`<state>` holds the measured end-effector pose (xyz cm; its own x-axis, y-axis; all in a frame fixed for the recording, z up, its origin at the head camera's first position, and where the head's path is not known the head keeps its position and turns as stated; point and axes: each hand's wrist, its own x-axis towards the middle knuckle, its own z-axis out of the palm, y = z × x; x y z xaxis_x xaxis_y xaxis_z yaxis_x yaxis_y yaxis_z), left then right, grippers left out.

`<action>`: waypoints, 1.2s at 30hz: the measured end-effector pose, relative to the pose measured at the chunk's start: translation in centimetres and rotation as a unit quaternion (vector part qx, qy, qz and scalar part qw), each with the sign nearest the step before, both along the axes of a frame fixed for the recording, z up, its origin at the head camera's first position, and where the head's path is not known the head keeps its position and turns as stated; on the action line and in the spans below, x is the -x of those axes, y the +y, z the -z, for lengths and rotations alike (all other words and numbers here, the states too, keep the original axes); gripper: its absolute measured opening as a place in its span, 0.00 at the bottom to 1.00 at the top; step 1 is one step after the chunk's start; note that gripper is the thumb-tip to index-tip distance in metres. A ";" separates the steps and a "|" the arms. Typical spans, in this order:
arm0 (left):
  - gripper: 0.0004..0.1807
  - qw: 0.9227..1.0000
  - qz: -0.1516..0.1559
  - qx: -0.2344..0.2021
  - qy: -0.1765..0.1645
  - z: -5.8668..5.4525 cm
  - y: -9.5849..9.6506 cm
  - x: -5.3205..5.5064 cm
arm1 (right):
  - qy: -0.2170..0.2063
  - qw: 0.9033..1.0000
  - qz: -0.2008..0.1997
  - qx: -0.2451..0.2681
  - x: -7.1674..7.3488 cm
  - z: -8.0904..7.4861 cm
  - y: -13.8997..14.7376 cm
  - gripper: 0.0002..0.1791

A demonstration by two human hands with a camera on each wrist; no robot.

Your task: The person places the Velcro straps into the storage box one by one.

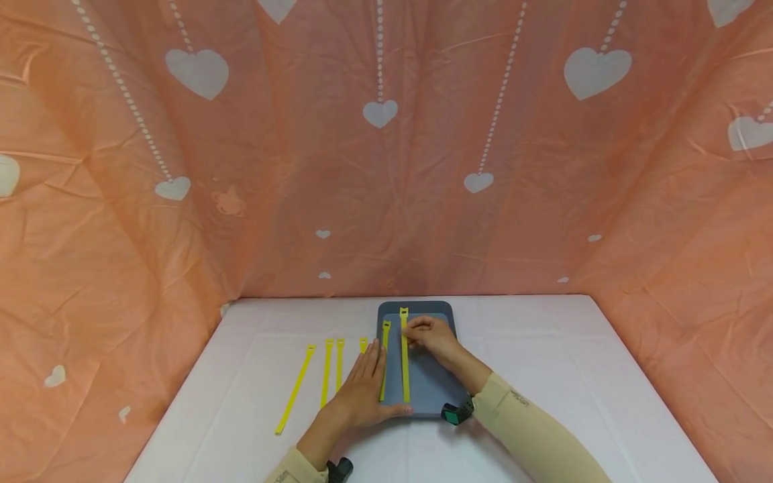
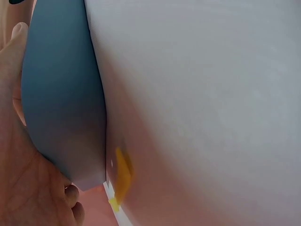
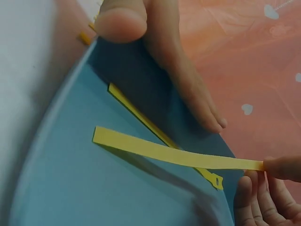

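My right hand (image 1: pixel 433 337) pinches a yellow cable tie strap (image 1: pixel 405 376) with a slotted head, held over the blue-grey tray (image 1: pixel 436 382). In the right wrist view, the held strap (image 3: pixel 155 153) slants above the tray floor and casts a shadow there. A second yellow strap (image 3: pixel 136 113) lies flat in the tray, near its left side. My left hand (image 1: pixel 361 396) rests against the tray's left front corner, fingers straight along the side and thumb stretched along the front edge. In the left wrist view, the palm (image 2: pixel 28 188) lies against the tray wall (image 2: pixel 66 94).
Several more yellow straps lie on the white tabletop (image 1: pixel 253 376) left of the tray, the outermost strap (image 1: pixel 295 390) slanted. The left hand partly covers one strap (image 1: pixel 364 345). A pink curtain (image 1: pixel 386 201) with white hearts surrounds the table's back and sides.
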<state>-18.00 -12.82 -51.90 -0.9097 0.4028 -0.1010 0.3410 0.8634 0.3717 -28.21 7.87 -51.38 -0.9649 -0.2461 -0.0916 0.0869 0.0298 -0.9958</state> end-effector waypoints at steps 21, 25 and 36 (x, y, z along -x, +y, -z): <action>0.72 1.000 0.004 0.007 0.000 0.0 0.0 0.1 | -0.046 0.999 -0.001 -0.020 1.3 1.1 -1.1 0.06; 0.71 1.000 0.007 0.004 -0.003 -0.1 0.0 0.0 | -0.043 0.999 0.005 -0.032 1.4 1.3 -1.4 0.07; 0.71 1.000 0.006 0.011 -0.006 -0.2 0.0 0.0 | -0.011 0.997 0.016 -0.078 1.4 1.4 -2.0 0.08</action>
